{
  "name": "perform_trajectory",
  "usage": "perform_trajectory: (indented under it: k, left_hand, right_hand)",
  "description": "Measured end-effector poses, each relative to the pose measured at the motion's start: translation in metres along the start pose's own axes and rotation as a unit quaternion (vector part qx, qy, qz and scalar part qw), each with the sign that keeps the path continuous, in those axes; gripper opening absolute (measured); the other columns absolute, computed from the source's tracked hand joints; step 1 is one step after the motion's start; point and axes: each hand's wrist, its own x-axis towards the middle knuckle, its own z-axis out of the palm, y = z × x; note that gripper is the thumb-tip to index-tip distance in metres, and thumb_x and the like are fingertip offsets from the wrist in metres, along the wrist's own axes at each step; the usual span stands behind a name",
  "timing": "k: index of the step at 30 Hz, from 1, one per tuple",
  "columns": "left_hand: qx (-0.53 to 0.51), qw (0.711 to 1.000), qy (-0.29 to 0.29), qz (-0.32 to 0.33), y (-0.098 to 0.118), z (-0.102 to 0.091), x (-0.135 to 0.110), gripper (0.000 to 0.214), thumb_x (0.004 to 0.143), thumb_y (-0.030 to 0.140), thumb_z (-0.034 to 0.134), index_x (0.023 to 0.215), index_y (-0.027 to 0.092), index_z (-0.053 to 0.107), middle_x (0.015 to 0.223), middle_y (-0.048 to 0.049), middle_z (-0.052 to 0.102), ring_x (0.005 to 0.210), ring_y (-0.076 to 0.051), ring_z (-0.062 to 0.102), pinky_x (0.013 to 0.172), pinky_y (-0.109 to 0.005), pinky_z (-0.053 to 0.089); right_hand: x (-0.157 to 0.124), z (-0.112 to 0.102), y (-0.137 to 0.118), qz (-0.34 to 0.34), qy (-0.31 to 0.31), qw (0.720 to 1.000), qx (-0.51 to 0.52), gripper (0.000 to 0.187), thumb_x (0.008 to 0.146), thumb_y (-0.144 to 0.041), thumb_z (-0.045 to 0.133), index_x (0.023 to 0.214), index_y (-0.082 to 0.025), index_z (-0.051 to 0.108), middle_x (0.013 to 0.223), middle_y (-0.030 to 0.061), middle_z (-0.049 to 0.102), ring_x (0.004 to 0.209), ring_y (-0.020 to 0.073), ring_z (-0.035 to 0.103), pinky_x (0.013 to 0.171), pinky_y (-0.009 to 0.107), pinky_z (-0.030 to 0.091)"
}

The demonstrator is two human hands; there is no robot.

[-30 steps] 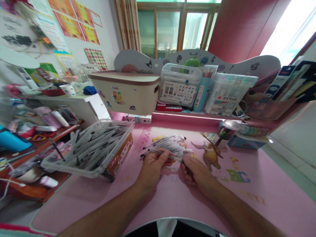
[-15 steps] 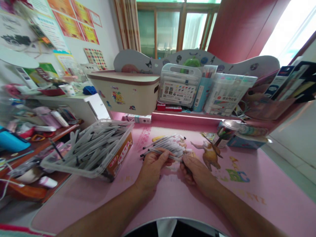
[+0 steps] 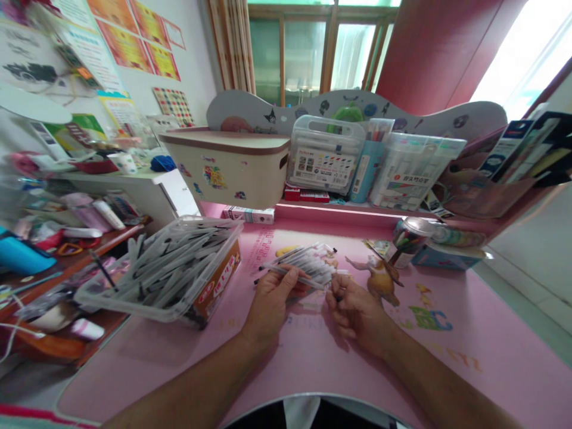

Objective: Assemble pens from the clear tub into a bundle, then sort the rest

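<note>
Pen (image 3: 313, 283): slim, pale-barrelled, held just above the pink worktop (image 3: 313, 363), slanting from upper left down toward the right hand.
Left hand (image 3: 272, 298): grip pressed together on the pen near its middle, thumb on top, fingers curled beneath.
Right hand (image 3: 355, 310): just beside the pen's lower end but apart from it; grip closed, thumb and forefinger pinching a small dark piece (image 3: 338, 296), possibly a cap, too small to tell for sure.
Loose pile (image 3: 313, 261): more pens of the same kind, lying side by side on the worktop directly behind the left hand's fingers, nearly touching the held pen.
Clear box (image 3: 218, 283): heaped with many more such pens, set near the left forearm, orange label on its near wall.
Further back: a shiny can (image 3: 407, 238) to the right of the pile; a cream storage bin (image 3: 227, 167) and lidded marker cases (image 3: 325, 156) along the raised shelf.
Risk, as judged: tiny dark piece liable to slip from so light a pinch and roll among the pile or off the worktop edge; held pen's lower end close enough to nudge the loose pens and scatter them; open tip, if uncapped, apt to mark the mat or the fingers.
</note>
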Motion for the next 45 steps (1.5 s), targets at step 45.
perform_trajectory:
  k: [45]
  left_hand:
    - [-0.331, 0.871, -0.053, -0.359, -0.011, 0.027, -0.02, 0.034, 0.1, 0.028, 0.039, 0.086, 0.008, 0.062, 0.072, -0.0079, 0.064, 0.064, -0.015, 0.064, 0.066, -0.025, 0.053]
  right_hand:
    - [-0.007, 0.016, 0.014, -0.479, 0.019, 0.672, -0.564, 0.026, 0.091, -0.006, 0.041, 0.102, -0.021, 0.058, 0.095, 0.0058, 0.065, 0.092, 0.0168, 0.062, 0.081, 0.028, 0.051]
